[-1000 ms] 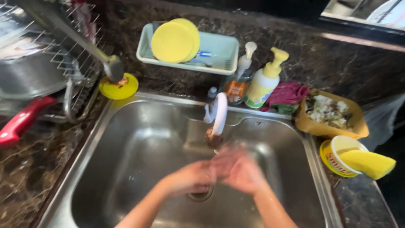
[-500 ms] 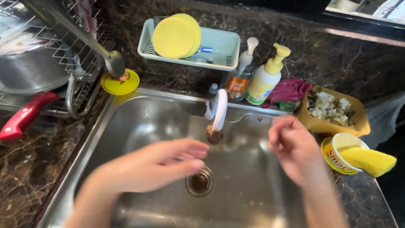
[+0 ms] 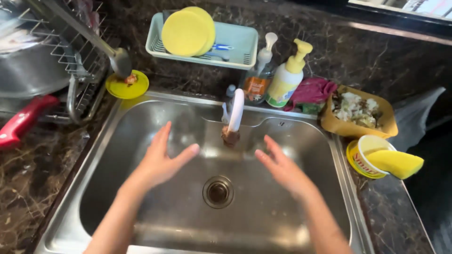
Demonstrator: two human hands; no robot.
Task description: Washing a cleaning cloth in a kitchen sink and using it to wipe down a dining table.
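Observation:
My left hand (image 3: 160, 160) hovers open over the left part of the steel sink (image 3: 141, 117), fingers spread and empty. My right hand (image 3: 282, 169) is open too, over the right part of the basin, holding nothing. Between them hangs the white tap (image 3: 235, 113) with a brown nozzle. The round drain (image 3: 218, 191) lies below and between the two hands.
A pale green basket (image 3: 235, 47) with yellow sponges (image 3: 186, 32) stands behind the sink. Two pump bottles (image 3: 282, 80), a pink cloth (image 3: 313, 91), a tub of food scraps (image 3: 358, 113) and a yellow sponge (image 3: 395, 162) sit right. A dish rack (image 3: 61, 56) and red handle (image 3: 21, 122) are left.
A second ago both hands were pressed together under the tap. They have since drawn apart and now hover spread on either side of it.

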